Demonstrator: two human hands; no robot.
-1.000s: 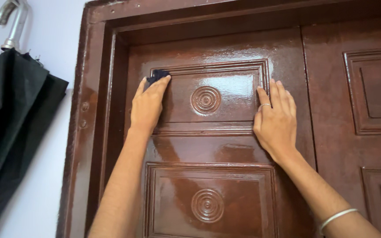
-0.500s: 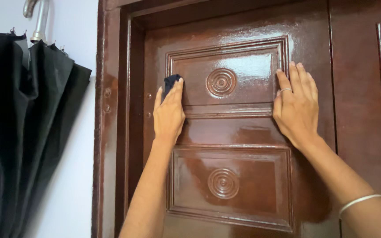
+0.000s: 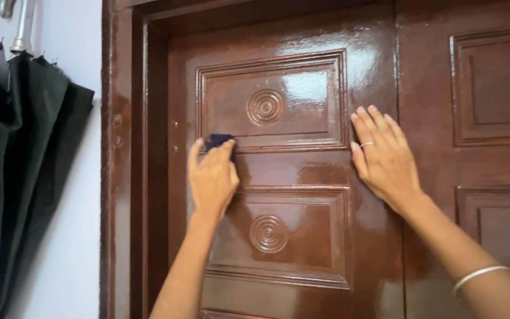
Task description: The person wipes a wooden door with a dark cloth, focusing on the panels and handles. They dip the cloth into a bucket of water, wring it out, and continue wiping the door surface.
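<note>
My left hand (image 3: 212, 177) presses a small dark blue cloth (image 3: 218, 140) against a glossy brown wooden door (image 3: 302, 171), at the lower left corner of its upper carved panel (image 3: 270, 103). The cloth shows only above my fingertips. My right hand (image 3: 385, 156) lies flat with fingers spread on the door's right stile, a ring on one finger and a white bangle (image 3: 480, 276) on the wrist. A second carved panel (image 3: 278, 236) with a round rosette sits below my left hand.
A folded black umbrella (image 3: 22, 177) with a metal handle hangs on the white wall at left. The dark door frame (image 3: 119, 159) runs between wall and door. Another panelled door leaf (image 3: 491, 118) stands at right.
My left hand has slid the cloth down from the top left corner of the upper panel to its bottom left corner. The view has shifted, and my right hand stays flat on the door.
</note>
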